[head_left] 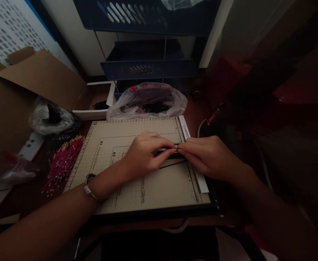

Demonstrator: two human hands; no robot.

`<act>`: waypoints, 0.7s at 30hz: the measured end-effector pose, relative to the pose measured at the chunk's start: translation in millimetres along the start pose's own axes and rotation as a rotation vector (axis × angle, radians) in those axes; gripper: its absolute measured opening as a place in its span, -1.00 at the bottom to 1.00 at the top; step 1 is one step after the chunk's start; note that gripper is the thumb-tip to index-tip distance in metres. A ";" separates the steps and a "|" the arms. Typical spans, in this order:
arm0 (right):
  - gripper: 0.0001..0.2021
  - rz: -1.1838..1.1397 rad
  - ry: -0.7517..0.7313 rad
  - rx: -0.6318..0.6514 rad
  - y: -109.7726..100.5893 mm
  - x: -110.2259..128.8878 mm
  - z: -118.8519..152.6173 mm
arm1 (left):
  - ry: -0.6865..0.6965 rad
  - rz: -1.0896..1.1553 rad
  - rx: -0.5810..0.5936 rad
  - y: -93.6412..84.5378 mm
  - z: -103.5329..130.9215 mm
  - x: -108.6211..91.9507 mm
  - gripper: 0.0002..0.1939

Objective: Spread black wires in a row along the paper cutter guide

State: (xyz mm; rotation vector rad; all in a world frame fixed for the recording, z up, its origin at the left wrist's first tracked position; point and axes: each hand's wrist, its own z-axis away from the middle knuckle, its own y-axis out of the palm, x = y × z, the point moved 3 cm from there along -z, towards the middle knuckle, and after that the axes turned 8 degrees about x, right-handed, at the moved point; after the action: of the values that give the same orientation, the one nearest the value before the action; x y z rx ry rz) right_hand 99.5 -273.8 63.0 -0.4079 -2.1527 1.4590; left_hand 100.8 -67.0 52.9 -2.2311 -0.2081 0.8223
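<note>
My left hand [145, 150] pinches some thin black strands [164, 149] between thumb and fingertips. Its wrist wears a metal watch or bracelet [88, 188]. Opposite it, my right hand [213, 156] has thumb and index finger closed on the ends of the same strands, and the fingertips of both hands nearly meet. What exactly lies between them is mostly hidden. Both hands are over the right side of a beige paper trimmer board [159, 194] printed with a grid and paper sizes. A dark line or strand [173, 165] runs across the board just below the fingers.
A white strip [203, 184] edges the trimmer's right side. Left of the board lies a pile of magenta sticks with gold tips [62, 163]. Behind are an open white box [90, 115], a clear plastic bag [121, 108] with dark pieces, and a blue rack [148, 70].
</note>
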 end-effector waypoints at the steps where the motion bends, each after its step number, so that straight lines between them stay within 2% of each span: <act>1: -0.79 0.004 -0.001 -0.005 -0.8 -0.1 0.0 | -0.013 0.000 -0.002 -0.3 0.2 0.6 -0.93; 9: -0.78 0.002 0.041 -0.017 -0.5 -4.9 1.4 | -0.056 0.050 -0.022 -0.5 -0.3 3.8 -0.91; 14: -0.78 0.040 0.036 -0.052 -3.5 -8.8 4.8 | -0.173 0.051 -0.018 -4.5 -0.3 8.6 -0.90; 21: -0.74 0.088 0.187 0.058 1.1 -20.1 5.8 | -0.215 -0.007 -0.009 -5.7 0.8 15.9 -0.81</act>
State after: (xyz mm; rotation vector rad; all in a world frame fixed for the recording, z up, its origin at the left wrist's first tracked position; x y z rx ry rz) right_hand 112.9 -288.1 55.5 -0.6000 -1.9629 1.4645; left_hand 113.3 -56.4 48.6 -2.1472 -0.3226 1.0598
